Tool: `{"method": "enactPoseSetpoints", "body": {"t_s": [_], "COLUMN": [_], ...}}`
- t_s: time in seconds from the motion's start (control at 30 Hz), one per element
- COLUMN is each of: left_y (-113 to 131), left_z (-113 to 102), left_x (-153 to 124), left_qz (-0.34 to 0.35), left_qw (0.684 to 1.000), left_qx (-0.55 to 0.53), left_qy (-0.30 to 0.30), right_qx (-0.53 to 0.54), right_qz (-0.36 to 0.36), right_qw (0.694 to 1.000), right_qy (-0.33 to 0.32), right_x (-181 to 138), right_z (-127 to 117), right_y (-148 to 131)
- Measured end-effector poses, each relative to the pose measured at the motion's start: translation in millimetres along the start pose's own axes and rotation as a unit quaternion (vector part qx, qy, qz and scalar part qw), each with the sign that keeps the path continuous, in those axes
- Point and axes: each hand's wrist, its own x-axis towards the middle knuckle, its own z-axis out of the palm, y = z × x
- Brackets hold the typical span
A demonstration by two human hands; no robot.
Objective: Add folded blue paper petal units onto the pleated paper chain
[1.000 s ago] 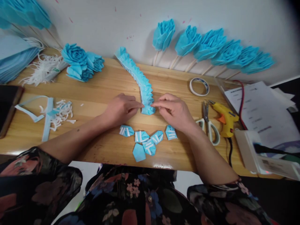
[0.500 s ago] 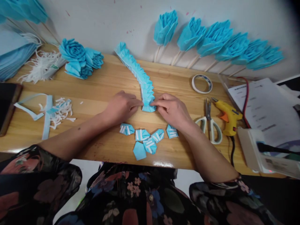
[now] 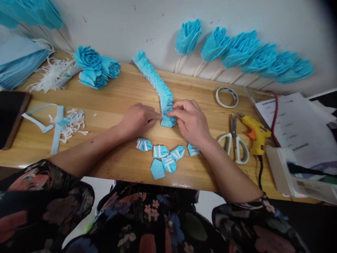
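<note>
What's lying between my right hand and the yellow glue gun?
The white-handled scissors lie between your right hand and the yellow glue gun, as the head view shows.

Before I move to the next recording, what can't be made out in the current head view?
- Rightmost folded piece: partly covered by the right hand and wrist, head view.
- Folded strip: underside hidden against the table, head view.
- Dark slab: cut off by the left edge, head view.
- Upper-left flowers: cut off by the frame edges, head view.
- Papers: print too small and blurred, head view.
</note>
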Motion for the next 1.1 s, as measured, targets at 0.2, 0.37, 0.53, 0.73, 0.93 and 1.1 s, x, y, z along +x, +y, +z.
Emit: {"method": "enactPoseSetpoints", "body": {"t_s": [0.2, 0.37, 0.53, 0.73, 0.93, 1.1], "left_y": [0, -2, -2, -3, -4, -4], "left_z": [0, 1, 0, 2, 3, 3], "left_x": [0, 0, 0, -1, -1, -1], "left_qz": [0.000, 0.007, 0.008, 0.013, 0.019, 0.013], "left_qw": [1.000, 1.000, 1.000, 1.000, 1.000, 1.000], "left_qx": [0.021, 0.017, 0.004, 0.013, 0.012, 0.014], "left_qy": [-0.009, -0.011, -0.005, 0.013, 0.018, 0.013], "right_qx": [-0.021, 0.047, 0.069, 0.074, 0.111, 0.077], "right_qz": [-0.009, 0.021, 0.029, 0.034, 0.027, 0.039], "right_qw": [0.999, 0.997, 0.997, 0.997, 0.993, 0.996], "right_qy": [-0.036, 0.059, 0.036, -0.017, 0.027, 0.000], "right_x": [4, -3, -6, -7, -6, -6], "right_z": [4, -10, -8, 2, -6, -3], "right_y": [0, 17, 19, 19, 20, 17]}}
